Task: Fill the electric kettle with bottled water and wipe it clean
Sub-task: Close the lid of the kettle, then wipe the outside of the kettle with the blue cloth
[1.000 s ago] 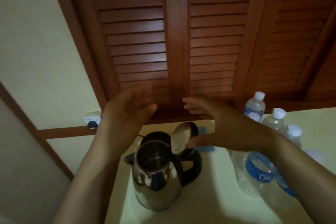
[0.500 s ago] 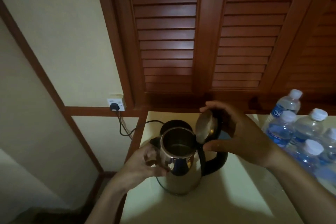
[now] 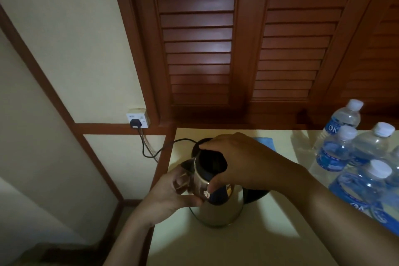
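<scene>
A shiny steel electric kettle (image 3: 220,207) with a black handle stands on the pale counter (image 3: 226,244) near its left edge. My right hand (image 3: 241,157) lies over the kettle's top, fingers curled around the black lid, which is down. My left hand (image 3: 172,192) grips the kettle's body just under the spout. Several clear water bottles (image 3: 333,149) with white caps and blue labels stand at the right. A blue cloth (image 3: 266,141) shows behind my right hand.
The kettle's black base (image 3: 198,143) sits just behind it, its cord running to a wall socket (image 3: 137,120) at the left. Wooden louvred doors (image 3: 198,49) rise behind the counter. The counter's left edge drops to the floor.
My right hand has pushed the open lid down onto the kettle. My left hand stays on the kettle's side. The view has shifted slightly.
</scene>
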